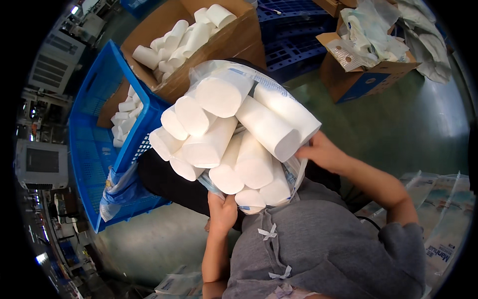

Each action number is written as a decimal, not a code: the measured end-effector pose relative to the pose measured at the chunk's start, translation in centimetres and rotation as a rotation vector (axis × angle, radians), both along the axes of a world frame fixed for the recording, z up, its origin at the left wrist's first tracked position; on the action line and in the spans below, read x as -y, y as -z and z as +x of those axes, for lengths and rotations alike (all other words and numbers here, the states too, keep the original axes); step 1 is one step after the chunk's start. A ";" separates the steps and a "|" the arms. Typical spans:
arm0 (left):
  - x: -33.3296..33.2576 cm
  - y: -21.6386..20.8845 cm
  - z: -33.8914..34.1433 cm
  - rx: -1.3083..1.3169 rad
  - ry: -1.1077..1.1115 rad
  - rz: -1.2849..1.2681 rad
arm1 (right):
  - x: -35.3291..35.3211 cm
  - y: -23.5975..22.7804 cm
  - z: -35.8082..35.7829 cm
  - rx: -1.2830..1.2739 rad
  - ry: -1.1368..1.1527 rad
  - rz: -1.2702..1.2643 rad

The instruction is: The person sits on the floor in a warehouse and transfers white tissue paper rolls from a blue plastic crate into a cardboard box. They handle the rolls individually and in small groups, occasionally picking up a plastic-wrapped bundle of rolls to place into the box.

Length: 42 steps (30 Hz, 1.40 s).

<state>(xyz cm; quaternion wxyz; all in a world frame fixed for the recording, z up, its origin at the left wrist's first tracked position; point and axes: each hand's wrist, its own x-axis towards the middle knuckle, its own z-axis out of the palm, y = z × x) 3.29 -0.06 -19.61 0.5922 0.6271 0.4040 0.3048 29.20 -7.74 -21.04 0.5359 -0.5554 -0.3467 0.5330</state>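
Note:
A clear plastic bag [297, 175] with blue print lies across my lap, its mouth spread wide. Several white, coreless toilet paper rolls [211, 142] are heaped in it, pointing different ways. My left hand [222, 212] is closed on the bag's near edge, just below the rolls. On the other side my right hand [324, 153] pinches the bag's right edge, close to a roll's end. Parts of the bag are hidden beneath the rolls.
At the left stands a blue plastic crate [92, 149] with more rolls inside. Behind it is a large cardboard box [249, 37] of rolls. A smaller carton [358, 82] full of crumpled plastic sits back right, near blue pallets [294, 50]. Flat printed bags [438, 214] lie at the right.

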 end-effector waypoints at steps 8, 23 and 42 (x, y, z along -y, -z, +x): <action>-0.7 -1.5 0.4 0.195 -0.178 0.063 | -2.6 -3.4 1.3 0.067 -0.077 0.130; -0.7 -7.0 1.2 0.185 -0.173 0.455 | -0.1 -9.4 -0.1 0.716 0.167 0.692; -34.9 -10.5 6.6 0.588 -0.263 -0.179 | -35.2 -13.2 7.8 0.927 -0.091 0.327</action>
